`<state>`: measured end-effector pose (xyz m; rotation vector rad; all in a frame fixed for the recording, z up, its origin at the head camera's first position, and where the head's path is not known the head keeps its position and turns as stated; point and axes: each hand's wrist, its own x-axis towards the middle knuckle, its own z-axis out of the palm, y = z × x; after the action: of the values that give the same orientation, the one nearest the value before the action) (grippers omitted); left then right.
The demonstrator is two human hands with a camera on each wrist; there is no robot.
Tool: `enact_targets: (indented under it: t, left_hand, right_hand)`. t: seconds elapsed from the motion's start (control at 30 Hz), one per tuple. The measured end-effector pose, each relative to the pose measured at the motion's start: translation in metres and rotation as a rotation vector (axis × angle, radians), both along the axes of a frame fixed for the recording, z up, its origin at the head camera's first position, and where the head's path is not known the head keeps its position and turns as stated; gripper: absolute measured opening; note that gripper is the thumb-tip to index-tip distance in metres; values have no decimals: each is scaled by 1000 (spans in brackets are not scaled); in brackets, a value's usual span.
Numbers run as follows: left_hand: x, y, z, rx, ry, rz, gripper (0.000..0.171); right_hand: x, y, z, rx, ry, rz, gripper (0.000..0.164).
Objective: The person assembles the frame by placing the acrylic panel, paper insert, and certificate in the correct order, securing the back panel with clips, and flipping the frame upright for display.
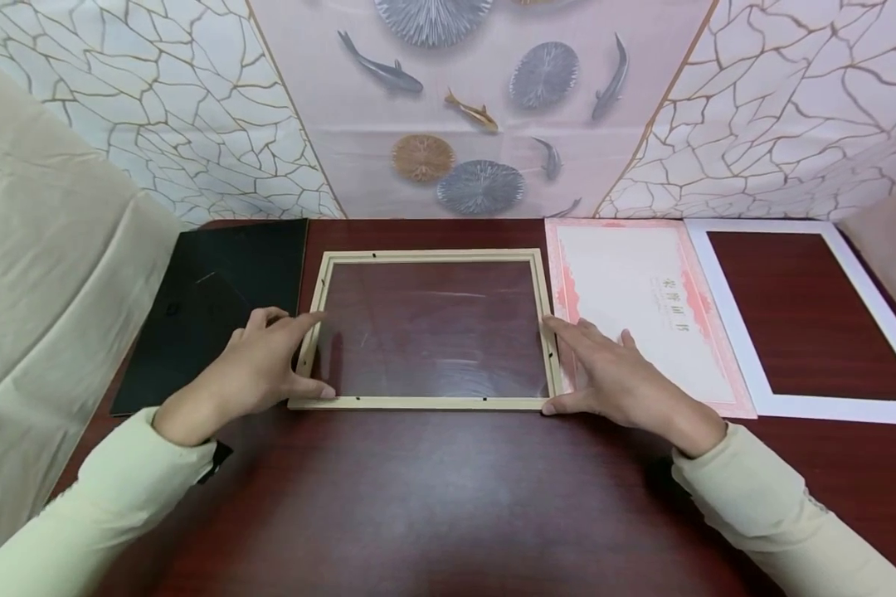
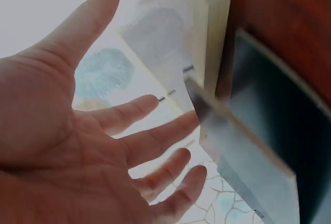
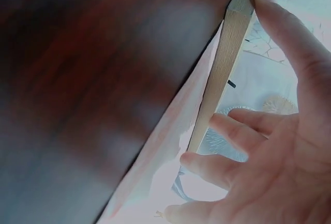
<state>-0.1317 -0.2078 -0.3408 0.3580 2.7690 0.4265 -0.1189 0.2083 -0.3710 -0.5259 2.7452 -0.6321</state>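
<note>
A pale wooden picture frame [image 1: 429,404] lies on the dark red table, with small black tabs along its sides and a clear, shiny sheet [image 1: 433,332] inside it. My left hand [image 1: 250,365] is at the frame's left side, thumb by the near left corner and fingers spread, fairly straight in the left wrist view. At the opposite side, my right hand [image 1: 605,369] touches the frame. Its thumb rests at the near right corner, and its extended fingers lie along the outer edge, as the wooden rim [image 3: 220,69] shows in the right wrist view.
Left of the frame lies a black backing board [image 1: 209,307] with a stand flap [image 2: 248,146]. On the right, a pink-bordered certificate [image 1: 627,315] lies close against the frame, beside a white mat [image 1: 829,405] with a rectangular opening. A patterned cloth [image 1: 485,108] hangs behind the table.
</note>
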Motion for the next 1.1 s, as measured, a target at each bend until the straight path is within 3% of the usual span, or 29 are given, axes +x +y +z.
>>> enact_targets:
  t: [0.1,0.23,0.37,0.5,0.53,0.63,0.7,0.77,0.9,1.0,1.1]
  left_hand:
    - [13,1,-3,2,24,8,100]
    - [20,0,-8,11,35,19,100]
    - [22,-4,-14,48,35,30,98]
    - [24,-7,-17,82,36,40,97]
    - [24,-8,-17,83,37,41,97]
    - [25,-9,-18,86,46,43,97]
    - [25,-9,-19,83,54,42,97]
    - [26,-9,-19,82,63,40,96]
    - [27,-10,-21,80,73,33,95]
    - [28,-10,-21,82,76,33,95]
    - [28,-11,-22,85,77,33,94]
  right_hand:
    - [1,1,2,-42,-13,-3,106]
    - [1,14,9,-114,-10,-36,101]
    - [0,45,19,-150,6,-130,87]
    - [-1,93,22,-220,-17,-287,70]
    - [-1,106,22,-274,-38,-328,63]
    - [-3,148,19,-634,-151,-421,39]
    - [-4,171,16,-849,-230,-463,35]
    - [-7,189,13,-973,-300,-510,36]
    - [-8,210,9,-948,-362,-616,28]
    - [-7,220,7,-983,-378,-643,27]
    - [-7,223,6,-899,-364,-672,25]
